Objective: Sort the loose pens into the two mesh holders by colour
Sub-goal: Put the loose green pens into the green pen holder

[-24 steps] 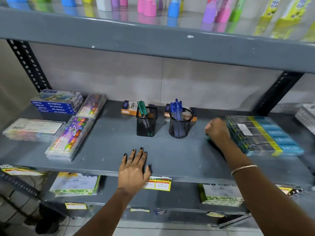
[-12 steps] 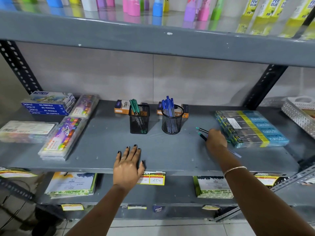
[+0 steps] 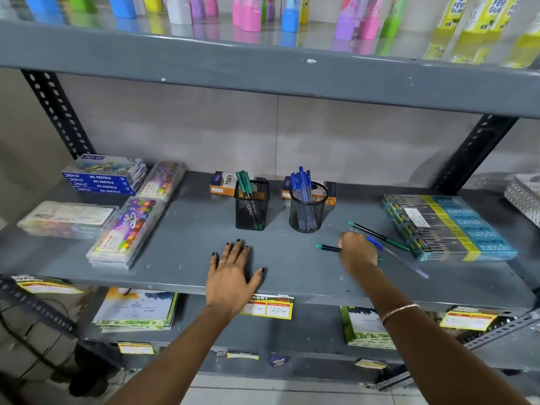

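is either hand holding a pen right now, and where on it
The right hand is closed on a green-capped pen along its barrel, capped end sticking out left; the exact grip is hidden. The left hand lies flat on the shelf, holding nothing.

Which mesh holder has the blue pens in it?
The round holder, on the right; the square holder beside it has green pens.

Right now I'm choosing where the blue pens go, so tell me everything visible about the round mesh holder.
The round mesh holder is a black wire-mesh cup with a solid rim, standing upright on the grey shelf, right of the square holder. Blue pens stand inside, caps above the rim. An orange box lies just behind; neither hand touches it.
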Motion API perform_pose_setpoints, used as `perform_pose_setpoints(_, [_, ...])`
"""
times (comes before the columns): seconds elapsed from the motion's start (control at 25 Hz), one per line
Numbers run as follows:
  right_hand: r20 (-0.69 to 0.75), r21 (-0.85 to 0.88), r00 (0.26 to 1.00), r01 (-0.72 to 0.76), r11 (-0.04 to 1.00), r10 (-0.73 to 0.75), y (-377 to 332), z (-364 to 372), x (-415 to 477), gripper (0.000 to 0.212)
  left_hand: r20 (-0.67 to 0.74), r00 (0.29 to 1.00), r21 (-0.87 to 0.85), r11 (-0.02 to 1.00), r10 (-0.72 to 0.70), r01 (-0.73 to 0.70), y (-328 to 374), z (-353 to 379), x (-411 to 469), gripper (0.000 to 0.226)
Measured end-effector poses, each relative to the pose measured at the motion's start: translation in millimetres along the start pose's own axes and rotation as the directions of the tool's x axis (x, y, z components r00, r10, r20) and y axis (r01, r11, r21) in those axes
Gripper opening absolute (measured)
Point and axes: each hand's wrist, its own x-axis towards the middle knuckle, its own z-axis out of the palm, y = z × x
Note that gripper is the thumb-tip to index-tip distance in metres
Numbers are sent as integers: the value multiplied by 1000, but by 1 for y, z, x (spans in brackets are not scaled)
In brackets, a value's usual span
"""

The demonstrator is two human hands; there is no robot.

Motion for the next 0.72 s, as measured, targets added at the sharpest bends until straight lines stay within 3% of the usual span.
perform_pose_setpoints(0.2, [-12, -50, 996, 90, 995, -91, -9, 5, -7, 27, 69, 997, 48, 998, -40, 37, -1, -5, 6, 94])
perform_pose_setpoints(0.32, [1, 3, 1000, 20, 1000, -20, -6, 7, -6, 28, 57, 998, 48, 998, -30, 28, -2, -2, -1, 92])
perform_pose_setpoints(0.48, [55, 142, 990, -140, 980, 134, -1, 6, -10, 25, 28, 1000, 5, 1000, 7, -8, -7, 1, -4, 94])
perform_pose_setpoints(0.6, [95, 343, 975, -220, 913, 199, 5, -1, -6, 21, 29, 1000, -4, 1000, 3, -3, -13, 0, -5, 88])
perform_pose_setpoints(0.72, [11, 553, 977, -184, 813, 213, 3, -22, -3, 14, 6, 1000, 29, 999, -27, 27, -24, -3, -8, 79])
